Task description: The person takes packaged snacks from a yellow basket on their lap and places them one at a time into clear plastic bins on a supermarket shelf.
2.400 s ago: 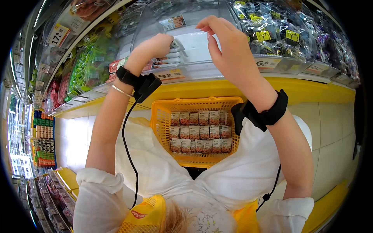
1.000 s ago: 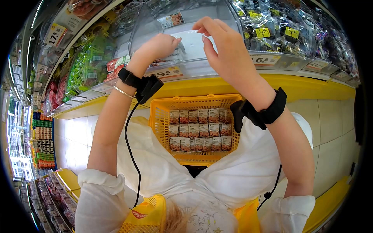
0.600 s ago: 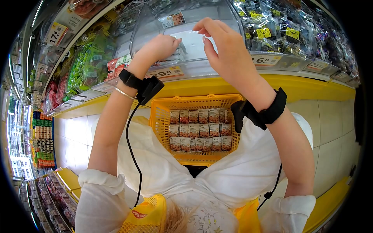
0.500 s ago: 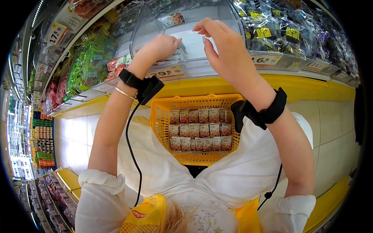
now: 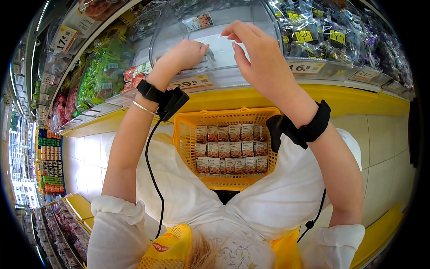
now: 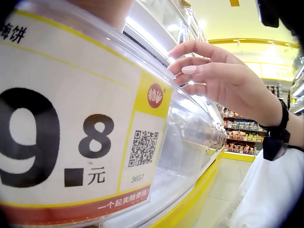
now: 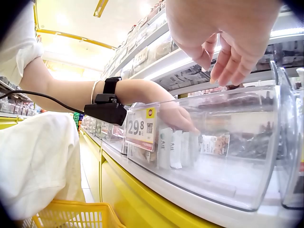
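My left hand (image 5: pixel 188 53) reaches into a clear plastic bin (image 7: pixel 237 175), its fingers bent over a row of small upright packets (image 7: pixel 175 148). In the head view the hand hides most of them, and its fingertips are out of sight; I cannot tell whether they grip a packet. Above the right part of the same bin hovers my right hand (image 5: pixel 264 54), fingers loosely bent with nothing between them. Flat at the back of the bin lies one printed packet (image 5: pixel 198 22).
Between the knees stands a yellow basket (image 5: pixel 179 134) with rows of small packets (image 5: pixel 233 148). A price tag (image 7: pixel 141 127) is on the bin's front. Bins of dark wrapped goods (image 5: pixel 313 36) lie to the right, green packets (image 5: pixel 101 74) to the left.
Since the oldest frame my left hand has shifted slightly right and covers more of the packet row. The right hand has moved a little. Over the last second both stay nearly still.
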Action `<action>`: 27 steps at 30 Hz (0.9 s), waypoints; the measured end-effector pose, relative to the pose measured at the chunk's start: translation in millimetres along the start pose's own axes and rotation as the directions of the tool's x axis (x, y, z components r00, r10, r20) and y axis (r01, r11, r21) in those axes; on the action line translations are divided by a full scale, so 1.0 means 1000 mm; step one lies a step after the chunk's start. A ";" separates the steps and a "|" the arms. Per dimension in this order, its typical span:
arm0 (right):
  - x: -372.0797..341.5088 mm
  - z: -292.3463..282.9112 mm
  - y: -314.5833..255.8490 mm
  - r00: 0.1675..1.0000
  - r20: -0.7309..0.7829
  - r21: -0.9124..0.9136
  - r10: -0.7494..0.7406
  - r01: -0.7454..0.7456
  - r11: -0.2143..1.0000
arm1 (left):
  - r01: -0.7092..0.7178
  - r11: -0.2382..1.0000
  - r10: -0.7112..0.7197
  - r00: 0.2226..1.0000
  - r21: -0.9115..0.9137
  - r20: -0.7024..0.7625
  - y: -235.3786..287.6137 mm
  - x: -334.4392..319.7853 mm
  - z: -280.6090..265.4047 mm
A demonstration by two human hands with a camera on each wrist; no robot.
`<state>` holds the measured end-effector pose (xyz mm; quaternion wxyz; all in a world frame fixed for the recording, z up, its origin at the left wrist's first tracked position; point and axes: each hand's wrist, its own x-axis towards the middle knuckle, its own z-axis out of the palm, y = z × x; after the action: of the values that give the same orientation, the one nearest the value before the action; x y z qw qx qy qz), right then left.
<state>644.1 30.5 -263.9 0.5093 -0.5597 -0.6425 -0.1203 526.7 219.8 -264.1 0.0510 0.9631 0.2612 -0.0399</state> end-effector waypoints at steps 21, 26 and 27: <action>0.000 0.001 0.001 1.000 -0.001 -0.012 -0.006 0.006 1.000 | 0.087 0.976 -0.094 0.995 -0.201 -0.024 0.000 -0.004 -0.011; -0.001 0.002 0.001 1.000 -0.009 -0.014 -0.014 0.014 1.000 | -0.354 0.928 0.305 0.546 0.115 -0.781 0.021 -0.023 -0.013; -0.002 0.003 0.001 0.999 -0.028 -0.013 -0.036 0.036 0.999 | -0.381 0.905 0.354 0.430 0.188 -0.831 0.037 -0.041 -0.025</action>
<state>643.5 31.7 -267.3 0.5126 -0.5495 -0.6444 -0.1414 511.6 170.5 -232.3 -0.0622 0.8897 0.0372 0.4507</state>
